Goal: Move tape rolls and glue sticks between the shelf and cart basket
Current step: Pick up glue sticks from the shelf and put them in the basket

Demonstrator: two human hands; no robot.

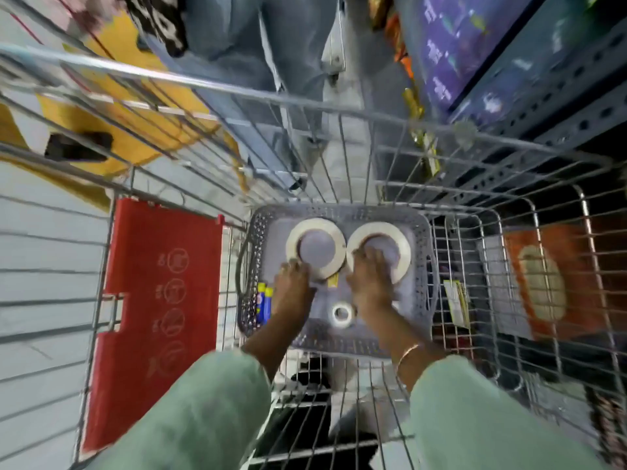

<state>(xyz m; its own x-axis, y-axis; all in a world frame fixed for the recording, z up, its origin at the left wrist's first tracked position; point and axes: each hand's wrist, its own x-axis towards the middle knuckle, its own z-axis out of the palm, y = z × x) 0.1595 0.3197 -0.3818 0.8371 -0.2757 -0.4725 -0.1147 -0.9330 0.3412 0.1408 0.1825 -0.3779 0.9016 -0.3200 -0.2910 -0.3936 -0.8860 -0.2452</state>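
Note:
A grey plastic basket rests inside a wire shopping cart. Two large white tape rolls lie flat side by side in it. My left hand grips the near edge of the left tape roll. My right hand has its fingers over the near edge and core of the right tape roll. A small white tape roll lies between my wrists. Blue and yellow glue sticks lie along the basket's left wall, partly hidden by my left hand.
The cart's red child-seat flap hangs at the left. A perforated metal shelf with purple packages stands at the upper right. Another person's legs in jeans stand beyond the cart. An orange package shows through the right wires.

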